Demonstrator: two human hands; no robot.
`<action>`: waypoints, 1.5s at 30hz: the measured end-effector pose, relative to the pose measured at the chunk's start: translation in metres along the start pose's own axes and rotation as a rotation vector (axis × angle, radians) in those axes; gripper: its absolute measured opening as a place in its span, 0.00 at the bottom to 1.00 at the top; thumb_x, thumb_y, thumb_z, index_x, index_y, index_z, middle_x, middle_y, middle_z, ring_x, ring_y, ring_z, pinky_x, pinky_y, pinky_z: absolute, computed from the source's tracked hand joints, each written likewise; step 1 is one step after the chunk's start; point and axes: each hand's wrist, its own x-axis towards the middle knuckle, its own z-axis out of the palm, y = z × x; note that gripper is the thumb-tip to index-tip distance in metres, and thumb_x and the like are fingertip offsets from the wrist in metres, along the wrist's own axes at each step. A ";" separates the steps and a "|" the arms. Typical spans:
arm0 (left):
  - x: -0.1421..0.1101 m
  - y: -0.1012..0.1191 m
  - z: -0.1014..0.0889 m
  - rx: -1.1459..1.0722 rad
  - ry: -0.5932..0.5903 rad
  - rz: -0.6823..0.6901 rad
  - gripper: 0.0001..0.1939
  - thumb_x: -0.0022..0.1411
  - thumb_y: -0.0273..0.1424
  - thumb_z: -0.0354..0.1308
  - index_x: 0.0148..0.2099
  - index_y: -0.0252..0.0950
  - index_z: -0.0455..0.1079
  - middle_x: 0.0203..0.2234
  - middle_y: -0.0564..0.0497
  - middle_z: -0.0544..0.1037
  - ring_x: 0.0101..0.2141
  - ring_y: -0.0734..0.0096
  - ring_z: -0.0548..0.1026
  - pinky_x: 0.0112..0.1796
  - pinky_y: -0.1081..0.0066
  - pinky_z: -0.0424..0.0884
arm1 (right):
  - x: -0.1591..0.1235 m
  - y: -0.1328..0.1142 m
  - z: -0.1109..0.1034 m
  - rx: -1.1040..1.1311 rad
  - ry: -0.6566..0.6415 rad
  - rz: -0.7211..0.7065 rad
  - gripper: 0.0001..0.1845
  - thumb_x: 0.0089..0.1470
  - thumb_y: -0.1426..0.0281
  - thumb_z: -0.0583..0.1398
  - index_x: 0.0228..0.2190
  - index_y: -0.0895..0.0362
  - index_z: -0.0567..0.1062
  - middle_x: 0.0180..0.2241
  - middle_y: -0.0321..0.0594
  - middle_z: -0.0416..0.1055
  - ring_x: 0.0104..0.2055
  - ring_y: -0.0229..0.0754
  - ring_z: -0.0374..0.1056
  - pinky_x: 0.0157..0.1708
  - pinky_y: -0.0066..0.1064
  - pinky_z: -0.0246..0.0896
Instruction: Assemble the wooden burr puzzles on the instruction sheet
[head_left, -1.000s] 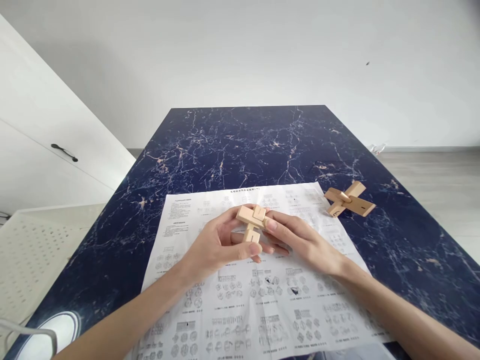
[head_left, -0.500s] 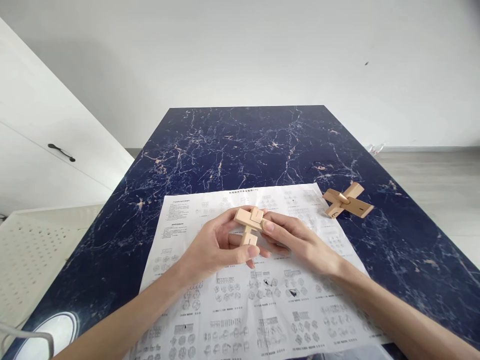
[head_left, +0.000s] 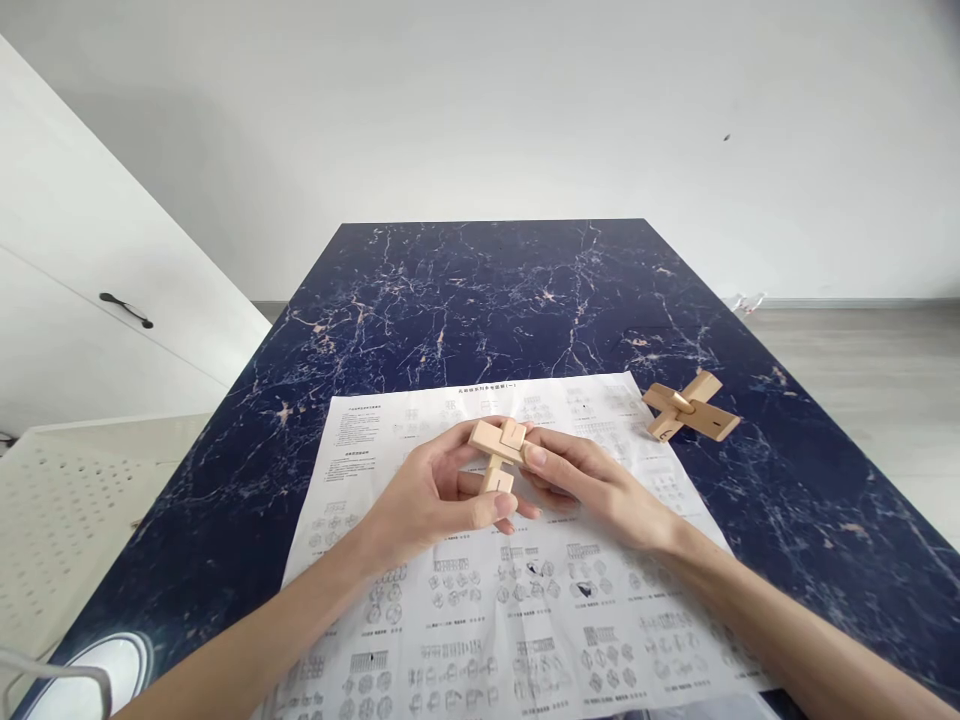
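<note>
Between my hands is a small wooden burr puzzle (head_left: 492,438) of interlocking notched blocks, held just above a printed sheet. My left hand (head_left: 420,490) grips it from the left, its thumb along the lower block and fingers curled behind. From the right, my right hand (head_left: 592,480) pinches the end of the crossing block with thumb and fingers. Some fingertips are hidden behind the wood. Right of the sheet's upper corner lies a second wooden puzzle (head_left: 694,408), several blocks joined in a cross shape with dark marks.
The creased instruction sheet (head_left: 480,620) with printed diagrams lies on a dark blue marbled table (head_left: 465,300). At the lower left are a white round object (head_left: 97,675) and a pale cable (head_left: 52,662). A perforated cream surface (head_left: 67,500) and white cabinet (head_left: 60,200) stand left.
The view shifts slightly. My hands keep their grip on the wooden puzzle with barely any movement, and the second puzzle stays in place on the table.
</note>
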 end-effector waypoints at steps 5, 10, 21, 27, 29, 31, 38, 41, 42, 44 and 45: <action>0.001 0.004 -0.004 -0.008 0.072 0.084 0.27 0.65 0.32 0.74 0.64 0.45 0.73 0.54 0.46 0.82 0.38 0.66 0.87 0.31 0.76 0.80 | 0.002 0.006 0.000 -0.106 0.065 -0.088 0.26 0.72 0.45 0.54 0.40 0.55 0.73 0.24 0.29 0.59 0.25 0.36 0.52 0.26 0.32 0.50; 0.004 0.004 -0.013 -0.082 0.324 0.209 0.20 0.66 0.45 0.72 0.54 0.38 0.80 0.37 0.50 0.82 0.30 0.76 0.79 0.30 0.78 0.75 | 0.005 0.010 0.003 -0.572 0.319 -0.310 0.13 0.70 0.59 0.62 0.49 0.53 0.75 0.40 0.43 0.73 0.40 0.47 0.70 0.40 0.40 0.69; 0.007 0.005 -0.014 -0.079 0.334 0.194 0.24 0.64 0.45 0.74 0.57 0.39 0.78 0.29 0.56 0.72 0.29 0.77 0.73 0.32 0.76 0.72 | 0.014 0.023 0.014 -0.854 0.269 -0.412 0.13 0.72 0.68 0.59 0.56 0.53 0.76 0.53 0.50 0.77 0.56 0.57 0.69 0.56 0.55 0.69; 0.000 0.010 -0.009 0.199 0.374 0.171 0.31 0.63 0.35 0.75 0.64 0.46 0.70 0.58 0.47 0.77 0.29 0.79 0.73 0.28 0.74 0.73 | 0.010 0.011 0.014 -0.507 0.346 -0.145 0.09 0.68 0.62 0.64 0.43 0.54 0.78 0.38 0.43 0.78 0.35 0.45 0.71 0.36 0.40 0.67; -0.001 0.012 -0.006 0.268 0.416 0.191 0.31 0.61 0.34 0.76 0.63 0.46 0.70 0.63 0.46 0.74 0.29 0.79 0.73 0.28 0.74 0.74 | 0.008 0.006 0.012 -0.299 0.369 -0.054 0.14 0.66 0.57 0.65 0.43 0.54 0.78 0.34 0.40 0.77 0.31 0.42 0.68 0.31 0.36 0.64; -0.003 0.012 -0.003 0.328 0.434 0.219 0.31 0.59 0.32 0.77 0.61 0.46 0.70 0.63 0.47 0.75 0.30 0.78 0.74 0.29 0.73 0.74 | 0.007 0.003 0.010 -0.103 0.357 -0.012 0.19 0.65 0.53 0.66 0.48 0.54 0.77 0.32 0.37 0.75 0.30 0.40 0.68 0.31 0.35 0.63; -0.004 0.006 0.000 0.465 0.399 0.256 0.35 0.55 0.30 0.78 0.63 0.47 0.71 0.55 0.47 0.80 0.28 0.75 0.75 0.26 0.74 0.73 | 0.006 -0.003 0.008 0.486 0.130 0.191 0.21 0.63 0.51 0.68 0.35 0.58 0.79 0.30 0.36 0.73 0.25 0.33 0.64 0.28 0.29 0.64; -0.004 0.005 0.001 0.487 0.358 0.251 0.34 0.56 0.30 0.78 0.62 0.47 0.72 0.56 0.46 0.79 0.32 0.71 0.78 0.26 0.75 0.72 | 0.006 -0.002 0.009 0.657 0.013 0.186 0.17 0.63 0.55 0.69 0.38 0.58 0.79 0.31 0.35 0.72 0.24 0.31 0.60 0.21 0.25 0.59; -0.004 0.005 0.001 0.484 0.340 0.246 0.34 0.56 0.30 0.78 0.63 0.47 0.72 0.57 0.45 0.79 0.33 0.70 0.79 0.26 0.75 0.73 | 0.006 -0.001 0.009 0.700 -0.032 0.179 0.16 0.63 0.57 0.69 0.39 0.58 0.79 0.31 0.34 0.72 0.23 0.31 0.59 0.19 0.23 0.58; -0.003 0.005 0.001 0.473 0.295 0.237 0.34 0.57 0.31 0.78 0.63 0.48 0.72 0.56 0.45 0.80 0.34 0.69 0.79 0.26 0.75 0.73 | 0.006 0.002 0.008 0.759 -0.121 0.170 0.14 0.62 0.59 0.70 0.37 0.58 0.78 0.30 0.33 0.71 0.21 0.29 0.58 0.17 0.22 0.55; -0.004 0.005 0.001 0.468 0.269 0.233 0.35 0.57 0.31 0.78 0.64 0.48 0.72 0.56 0.45 0.80 0.34 0.68 0.79 0.25 0.76 0.73 | 0.006 0.004 0.007 0.773 -0.162 0.171 0.14 0.62 0.59 0.70 0.36 0.58 0.78 0.29 0.33 0.71 0.20 0.29 0.58 0.17 0.22 0.54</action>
